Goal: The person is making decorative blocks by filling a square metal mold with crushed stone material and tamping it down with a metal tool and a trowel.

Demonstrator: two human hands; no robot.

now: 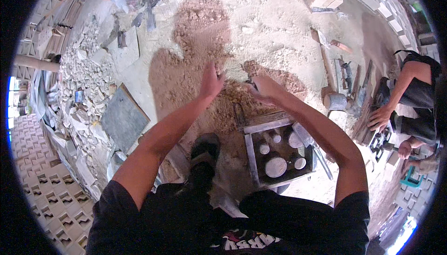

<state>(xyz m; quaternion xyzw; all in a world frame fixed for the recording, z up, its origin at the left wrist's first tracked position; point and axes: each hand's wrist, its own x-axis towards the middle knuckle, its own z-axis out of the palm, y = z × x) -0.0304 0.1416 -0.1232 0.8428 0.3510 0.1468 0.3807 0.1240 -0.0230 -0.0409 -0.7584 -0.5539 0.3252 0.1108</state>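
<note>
Working the loose dirt on the floor between left hand and right hand probably calls for light, even strokes, clear of the box. The left grip stands apart; the right one's state cannot be told.

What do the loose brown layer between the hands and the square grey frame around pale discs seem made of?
Loose brown layer: probably sandy soil, matte, judging by its crumbly grains.
Square grey frame: likely dull metal, given thin, straight walls; perhaps wood.
</note>
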